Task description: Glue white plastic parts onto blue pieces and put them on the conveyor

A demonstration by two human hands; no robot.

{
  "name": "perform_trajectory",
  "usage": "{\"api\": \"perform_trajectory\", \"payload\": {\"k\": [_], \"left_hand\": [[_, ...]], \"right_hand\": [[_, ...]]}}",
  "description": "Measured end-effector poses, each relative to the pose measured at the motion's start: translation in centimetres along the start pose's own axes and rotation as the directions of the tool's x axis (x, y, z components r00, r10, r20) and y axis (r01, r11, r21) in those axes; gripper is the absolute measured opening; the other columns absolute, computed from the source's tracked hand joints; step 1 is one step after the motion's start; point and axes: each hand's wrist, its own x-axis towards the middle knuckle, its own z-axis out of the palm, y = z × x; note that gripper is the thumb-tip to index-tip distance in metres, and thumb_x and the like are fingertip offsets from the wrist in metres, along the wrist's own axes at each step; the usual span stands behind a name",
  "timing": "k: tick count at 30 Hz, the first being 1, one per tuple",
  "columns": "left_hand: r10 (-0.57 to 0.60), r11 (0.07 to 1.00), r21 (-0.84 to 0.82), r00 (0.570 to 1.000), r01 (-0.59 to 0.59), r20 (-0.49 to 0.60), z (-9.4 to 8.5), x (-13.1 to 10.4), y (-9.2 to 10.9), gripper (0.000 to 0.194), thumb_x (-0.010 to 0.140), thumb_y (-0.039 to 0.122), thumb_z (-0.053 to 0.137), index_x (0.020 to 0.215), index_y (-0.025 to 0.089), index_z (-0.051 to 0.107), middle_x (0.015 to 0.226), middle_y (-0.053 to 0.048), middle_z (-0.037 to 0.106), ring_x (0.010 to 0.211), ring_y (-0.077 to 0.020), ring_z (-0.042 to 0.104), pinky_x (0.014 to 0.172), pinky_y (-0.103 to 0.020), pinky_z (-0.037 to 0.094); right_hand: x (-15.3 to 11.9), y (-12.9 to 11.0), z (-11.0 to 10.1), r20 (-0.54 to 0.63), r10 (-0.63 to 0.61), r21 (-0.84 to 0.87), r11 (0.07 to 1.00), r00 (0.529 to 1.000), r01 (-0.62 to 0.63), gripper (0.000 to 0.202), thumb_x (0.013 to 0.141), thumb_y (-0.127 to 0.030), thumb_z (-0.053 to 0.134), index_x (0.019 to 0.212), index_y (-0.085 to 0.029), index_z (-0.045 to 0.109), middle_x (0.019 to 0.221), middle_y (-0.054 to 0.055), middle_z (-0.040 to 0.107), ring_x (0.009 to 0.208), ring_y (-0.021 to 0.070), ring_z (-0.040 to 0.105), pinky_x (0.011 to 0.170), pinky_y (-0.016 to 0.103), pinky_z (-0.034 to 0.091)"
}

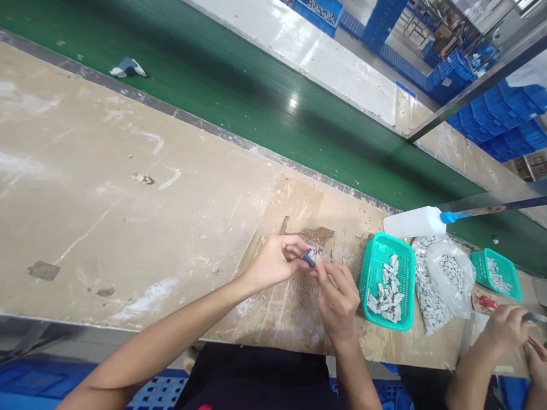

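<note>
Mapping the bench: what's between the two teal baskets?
In the head view, a clear bag of small grey parts lies between the near basket and the far basket.

Bright, even overhead light filled the scene, throwing a white glare spot on the green conveyor belt [292, 102] and sheen on the pale far bench [325, 57], while shadows stayed soft, the wide lens bowed straight edges, and the far blue crates [508, 114] looked slightly soft.

No readable text, labels or numbers anywhere.
</note>
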Motion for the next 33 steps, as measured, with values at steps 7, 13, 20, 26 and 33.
{"api": "perform_trajectory", "payload": {"k": [7,13,20,26,33], "left_hand": [[0.002,0.998,-0.063,0.994,0.005,0.112,-0.3,0.3,0.0,0.03,0.067,0.02,0.083,0.096,0.013,0.077,0.082,-0.008,0.075,0.074,-0.0161,0.069,0.07,-0.022,0.053],[0.065,0.995,-0.088,0.981,-0.049,0.18,0.0,-0.3,-0.2,0.042,0.076,0.045,0.081,0.103,0.013,0.079,0.096,-0.014,0.076,0.091,-0.0253,0.071,0.083,-0.032,0.055],[0.3,0.949,0.088,0.953,-0.303,0.049,0.7,-1.7,0.6,0.023,0.086,0.024,0.069,0.106,0.019,0.079,0.101,-0.011,0.075,0.09,-0.0213,0.07,0.08,-0.028,0.056],[0.43,0.864,0.287,0.903,-0.414,0.009,1.2,-2.8,0.5,0.037,0.084,0.007,0.054,0.11,0.02,0.077,0.1,-0.008,0.076,0.092,-0.02,0.068,0.083,-0.028,0.055],[0.24,0.958,0.153,0.97,-0.242,0.029,0.6,-1.6,0.2,0.028,0.083,0.014,0.062,0.105,0.018,0.078,0.101,-0.01,0.076,0.097,-0.023,0.068,0.09,-0.034,0.053]], "right_hand": [[0.4,1.1,-0.6,0.008,0.049,0.08,0.996,0.999,-0.049,0.06,0.092,-0.004,0.062,0.145,-0.032,0.051,0.091,0.005,0.07,0.085,0.0177,0.063,0.072,0.031,0.057],[0.9,0.6,-1.5,0.095,0.072,0.21,0.973,0.993,-0.091,0.057,0.098,-0.007,0.051,0.149,-0.031,0.045,0.088,0.004,0.068,0.079,0.0147,0.064,0.067,0.024,0.058],[1.6,-0.2,-2.3,0.19,0.036,0.226,0.971,0.981,-0.079,0.058,0.098,-0.007,0.049,0.151,-0.03,0.041,0.083,0.003,0.066,0.073,0.0142,0.062,0.066,0.025,0.058],[0.6,-0.5,-0.9,0.105,0.04,0.231,0.971,0.994,-0.064,0.061,0.096,-0.001,0.047,0.149,-0.029,0.044,0.08,0.004,0.064,0.07,0.0145,0.06,0.06,0.025,0.056],[0.5,-0.3,-0.1,0.051,0.047,0.186,0.981,0.998,-0.056,0.058,0.096,-0.002,0.045,0.148,-0.027,0.046,0.074,0.002,0.067,0.067,0.0136,0.063,0.065,0.028,0.055]]}}
